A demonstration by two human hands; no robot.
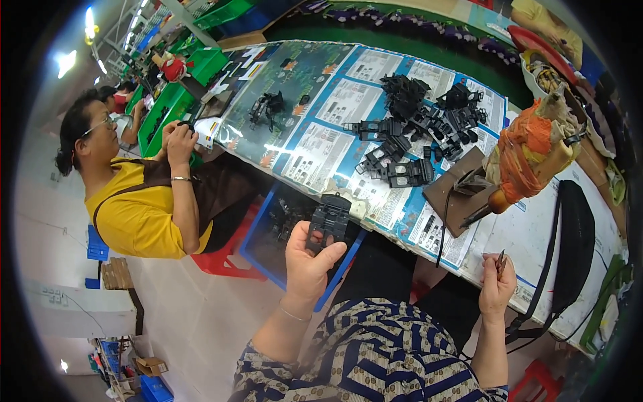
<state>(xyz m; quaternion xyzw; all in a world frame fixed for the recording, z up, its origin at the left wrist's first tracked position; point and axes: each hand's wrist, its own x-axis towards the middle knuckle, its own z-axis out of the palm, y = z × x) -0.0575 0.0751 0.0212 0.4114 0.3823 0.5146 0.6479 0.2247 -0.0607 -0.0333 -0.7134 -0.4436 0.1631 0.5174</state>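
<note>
**Black plastic part held up at a crowded bench**

The left hand (309,260) is clamped on a black plastic part (328,220), fingers wrapped behind it and the thumb pressed across its lower edge, holding it upright just above a blue bin (258,246); the right hand (497,285) — well apart from the left — is closed around a thin metal tool (501,258) whose tip points up. Beyond both hands, a heap of similar black parts (415,127) lies on the worktable (321,120), which is covered with printed sheets; just above the right hand stands a fixture wrapped in orange cloth (529,151) on a brown board; a black strap (573,234) lies to its right. Far to the left of the left hand, a co-worker in a yellow shirt (137,208) sits at the same table — both hands raised together near a green tray (161,110).
</note>
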